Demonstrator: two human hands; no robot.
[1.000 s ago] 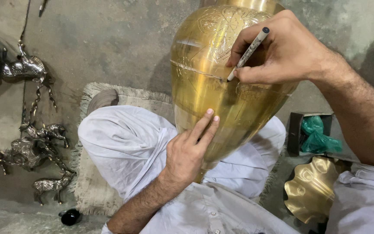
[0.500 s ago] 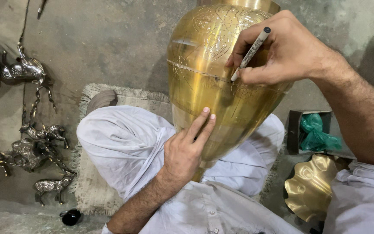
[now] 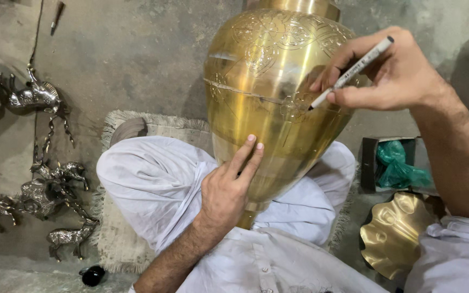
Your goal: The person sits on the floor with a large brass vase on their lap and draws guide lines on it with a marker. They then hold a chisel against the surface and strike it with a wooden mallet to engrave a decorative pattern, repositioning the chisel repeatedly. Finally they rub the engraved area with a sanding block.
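Note:
A large brass vase (image 3: 267, 92) with fine line patterns on its shoulder rests tilted on my lap, its narrow foot toward me. My left hand (image 3: 229, 187) lies flat against the lower belly of the vase, fingers stretched up on the metal. My right hand (image 3: 392, 70) grips a slim white marker pen (image 3: 354, 70), whose tip touches the vase's right side near the drawn pattern band. My legs in white cloth (image 3: 158, 184) lie under the vase.
Several silver metal animal figures (image 3: 50, 184) lie on the concrete floor at left. A fringed mat (image 3: 116, 239) is under me. A box with green plastic (image 3: 397, 165) and a scalloped brass dish (image 3: 397, 233) sit at right. A small black pot (image 3: 92, 275) stands near the mat.
My left hand slid slightly lower on the vase. The vase has shifted a little. The pen tip stays on the vase's right side.

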